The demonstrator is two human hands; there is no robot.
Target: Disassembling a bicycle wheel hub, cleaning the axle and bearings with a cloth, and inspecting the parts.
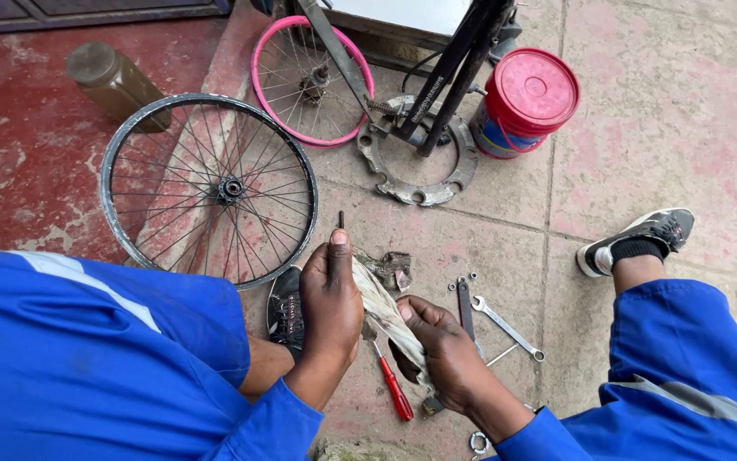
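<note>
Left hand (332,294) raised and closed, thumb pressed up along a thin dark metal rod (341,219) that pokes out just above the fingertips; fingers wrapped tight, holding the rod together with the upper end of a dirty whitish rag (381,309). Right hand (436,346) lower and just beside, fingers curled shut around the lower end of the same rag, which runs slantwise between the two fists. Whether the rod continues down inside the rag: cannot tell.

Directly below the rag and between the two wrists, lying on the pale stone floor (684,128): a red-handled screwdriver (394,386). Just past the right knuckles: a silver open-ended spanner (507,328), a darker flat wrench (465,306) beside it, and a few small nuts (462,279) near their tips. Close above the right fingers, touching the rag's edge: a crumpled grey scrap (394,269).

Beyond the left fingertips, lying flat: a black spoked bicycle wheel (209,189). Farther out, well apart from both hands: a smaller pink-rimmed spoked wheel (312,80), a rusty grey metal ring with notches (417,162), a red-lidded plastic bucket (525,101) and a brown plastic bottle (116,84).

Blue work sleeves on both arms; black-and-white trainer (637,241) off beyond the right hand.
</note>
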